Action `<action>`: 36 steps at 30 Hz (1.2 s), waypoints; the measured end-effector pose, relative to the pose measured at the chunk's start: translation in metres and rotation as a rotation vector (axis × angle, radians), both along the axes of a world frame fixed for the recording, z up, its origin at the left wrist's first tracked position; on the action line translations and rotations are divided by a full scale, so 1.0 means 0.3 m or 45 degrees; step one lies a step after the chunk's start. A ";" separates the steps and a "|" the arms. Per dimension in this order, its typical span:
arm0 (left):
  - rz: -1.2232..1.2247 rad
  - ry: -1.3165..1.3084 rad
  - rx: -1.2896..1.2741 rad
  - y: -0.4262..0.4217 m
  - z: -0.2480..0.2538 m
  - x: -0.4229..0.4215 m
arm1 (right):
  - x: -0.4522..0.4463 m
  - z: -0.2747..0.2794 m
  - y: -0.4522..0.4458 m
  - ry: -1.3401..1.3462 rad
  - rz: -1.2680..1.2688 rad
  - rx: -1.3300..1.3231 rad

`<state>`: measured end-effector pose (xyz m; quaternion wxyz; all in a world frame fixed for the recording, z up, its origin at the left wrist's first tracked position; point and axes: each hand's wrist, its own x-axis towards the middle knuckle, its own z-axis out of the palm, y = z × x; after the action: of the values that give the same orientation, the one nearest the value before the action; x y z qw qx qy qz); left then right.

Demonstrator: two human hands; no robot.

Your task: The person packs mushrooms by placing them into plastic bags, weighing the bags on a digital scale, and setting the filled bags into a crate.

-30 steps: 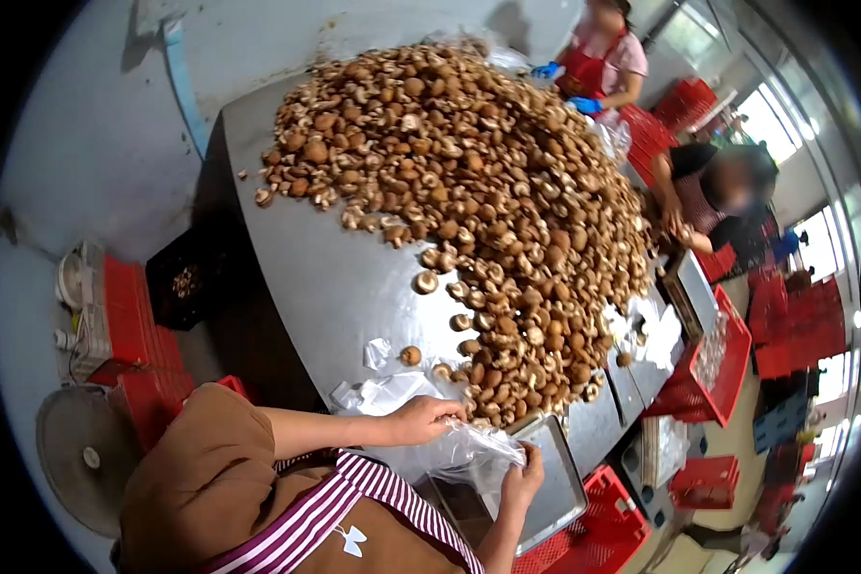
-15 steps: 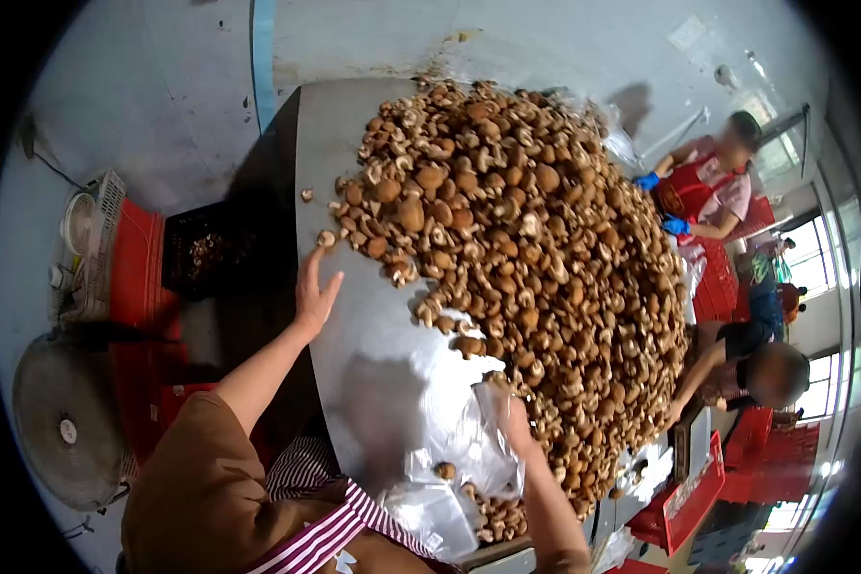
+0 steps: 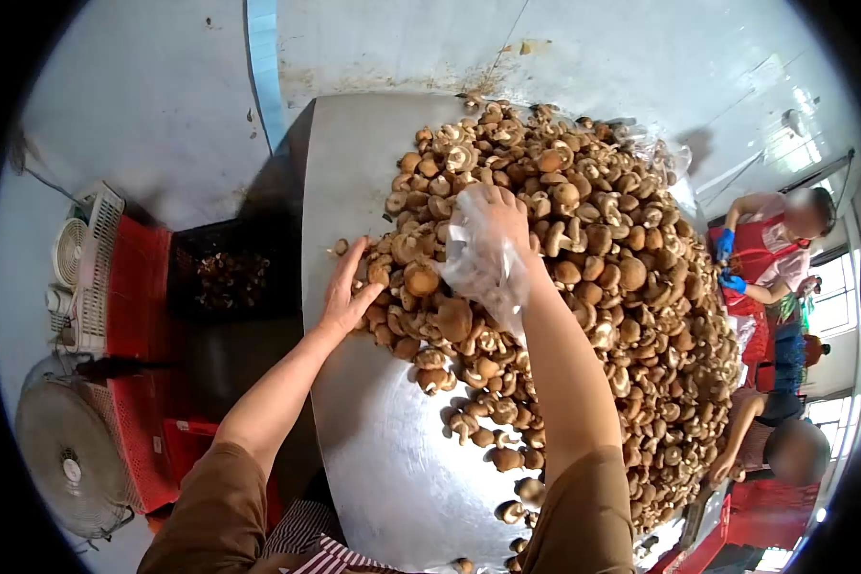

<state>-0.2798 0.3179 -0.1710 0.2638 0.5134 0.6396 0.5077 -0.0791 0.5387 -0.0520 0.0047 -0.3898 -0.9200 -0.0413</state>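
Note:
A large heap of brown mushrooms [image 3: 603, 277] covers much of the metal table [image 3: 373, 421]. My left hand [image 3: 344, 298] lies at the heap's left edge, thumb and fingers apart, touching the outermost mushrooms and gripping none. Reaching over the upper left of the heap, my right hand [image 3: 499, 212] has its fingers bent around a crumpled clear plastic bag [image 3: 483, 268]. The bag hangs over the mushrooms below the wrist; my palm and fingertips are partly hidden. A few loose mushrooms [image 3: 464, 421] lie along the heap's near side.
At the left stand a black crate [image 3: 222, 273] with mushroom bits, red crates [image 3: 136, 287] and a round fan [image 3: 67, 450]. Across the heap, one person wears blue gloves [image 3: 729, 263]; another person's arm [image 3: 737, 440] reaches to its right edge. A wall [image 3: 383, 48] borders the far side.
My right hand has moved from the near side of the heap up to its far left part, carrying a clear bag. My left hand has shifted right against the mushrooms. The view has shifted.

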 end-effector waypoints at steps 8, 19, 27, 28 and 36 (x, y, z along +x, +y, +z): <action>-0.114 -0.169 -0.096 0.218 0.040 0.071 | -0.007 0.021 0.050 -0.148 -0.188 -0.332; -0.186 -0.104 0.091 -0.074 0.013 0.387 | 0.199 -0.145 -0.204 -0.194 0.062 0.166; -0.251 -0.185 0.309 -0.234 0.069 0.631 | 0.436 0.030 -0.485 -0.277 0.102 -0.006; -0.272 -0.291 0.328 -0.251 0.093 0.661 | 0.439 0.079 -0.524 -0.270 0.071 0.025; -0.819 -0.140 0.195 -0.373 0.188 0.929 | 0.747 0.210 -0.736 -0.314 -0.074 -0.146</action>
<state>-0.0010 0.2059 -0.1145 0.4053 0.6792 0.3893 0.4721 0.1449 0.3178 0.0109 -0.1318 -0.4078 -0.9028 -0.0364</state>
